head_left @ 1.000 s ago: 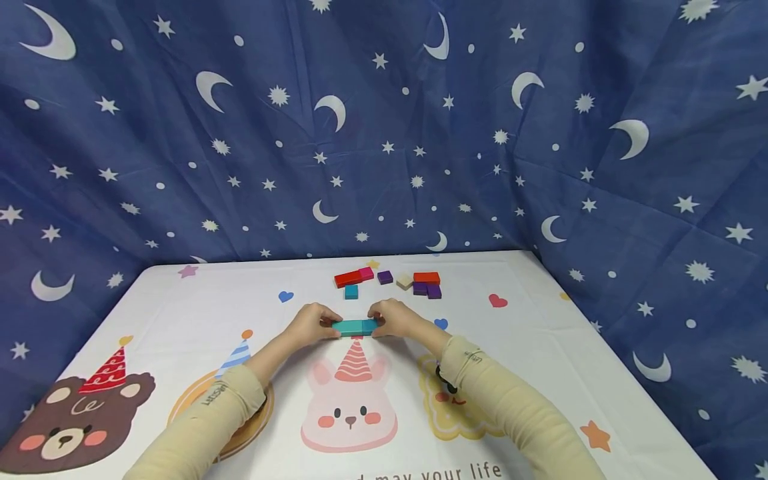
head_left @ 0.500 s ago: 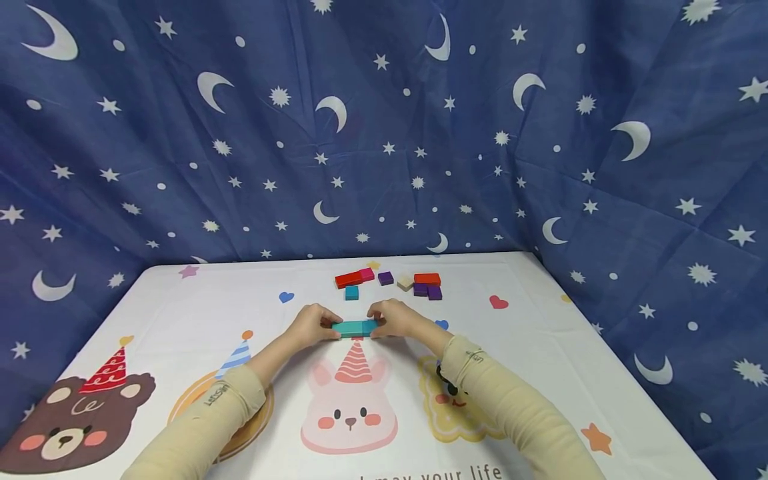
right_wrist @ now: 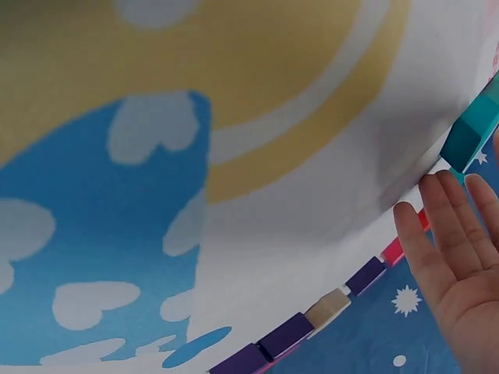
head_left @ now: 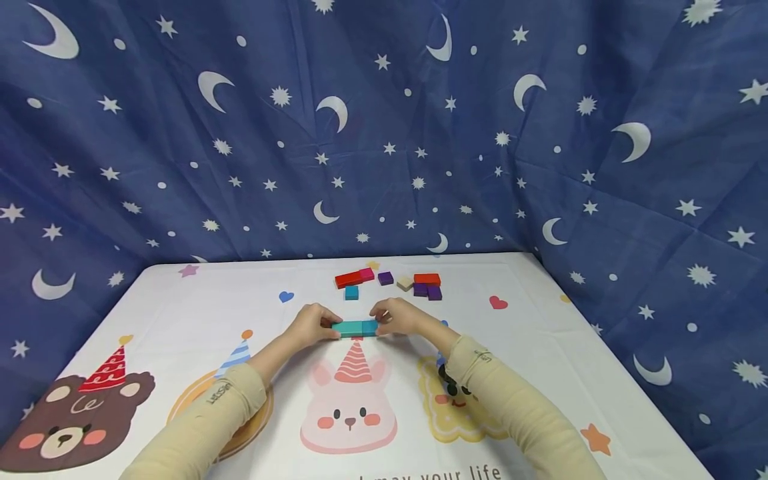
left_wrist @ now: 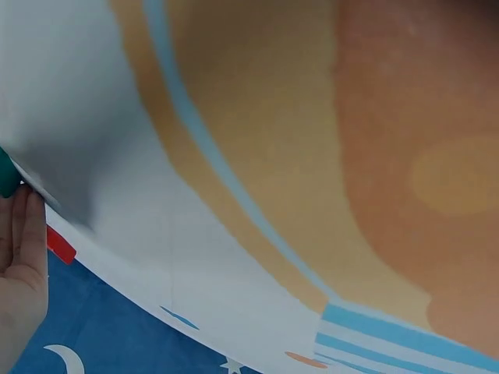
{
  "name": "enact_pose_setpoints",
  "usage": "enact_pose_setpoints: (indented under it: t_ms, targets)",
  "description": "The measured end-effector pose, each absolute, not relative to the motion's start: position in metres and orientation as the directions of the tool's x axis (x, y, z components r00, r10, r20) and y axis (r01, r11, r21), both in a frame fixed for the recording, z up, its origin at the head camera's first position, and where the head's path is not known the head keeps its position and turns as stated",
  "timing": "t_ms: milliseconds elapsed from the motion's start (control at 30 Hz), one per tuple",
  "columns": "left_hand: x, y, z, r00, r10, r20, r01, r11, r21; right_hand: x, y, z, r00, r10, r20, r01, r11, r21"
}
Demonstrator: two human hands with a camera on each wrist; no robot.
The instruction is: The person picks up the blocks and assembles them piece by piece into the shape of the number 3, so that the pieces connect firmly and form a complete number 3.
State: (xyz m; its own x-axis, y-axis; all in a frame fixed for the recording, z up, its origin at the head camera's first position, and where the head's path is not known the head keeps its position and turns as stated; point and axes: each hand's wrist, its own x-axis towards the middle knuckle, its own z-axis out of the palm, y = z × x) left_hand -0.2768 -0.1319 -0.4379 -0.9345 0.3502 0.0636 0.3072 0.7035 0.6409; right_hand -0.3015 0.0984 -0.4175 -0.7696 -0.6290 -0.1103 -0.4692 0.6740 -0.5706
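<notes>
A green-teal block (head_left: 349,329) and a shorter blue-teal block (head_left: 369,328) lie end to end on the tablecloth in the head view. My left hand (head_left: 310,325) pinches the left end of this row between thumb and fingers. At the opposite end is my right hand (head_left: 399,317), its fingers loosely bent and just off the blue-teal block. The right wrist view shows that hand's fingers (right_wrist: 452,226) extended beside the teal row's exposed end. Only an edge of the green-teal block (left_wrist: 8,175) appears in the left wrist view, near the left fingertips.
Behind the hands lie a small blue block (head_left: 351,293), a red block (head_left: 348,280), a pink block (head_left: 367,274), several purple blocks (head_left: 385,278), a beige block (head_left: 405,284) and an orange-red block (head_left: 427,279). A starry blue curtain (head_left: 384,133) hangs beyond the table.
My right hand has shifted slightly right, loosening from the blue-teal block's end. The left hand and the row of blocks stay in place.
</notes>
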Motion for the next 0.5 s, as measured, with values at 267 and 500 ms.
enact_pose_setpoints:
  t_ms: [267, 500]
  targets:
    - [-0.278, -0.133, -0.441, -0.926, 0.369, 0.076, 0.329, 0.694, 0.641, -0.3, 0.104, -0.416, -0.793, -0.603, -0.084, -0.472, 0.696, -0.541]
    - [-0.278, -0.133, -0.439, -0.932, 0.354, 0.074, 0.315, 0.695, 0.647, -0.301, 0.11, -0.415, -0.825, -0.562, -0.064, -0.449, 0.72, -0.529]
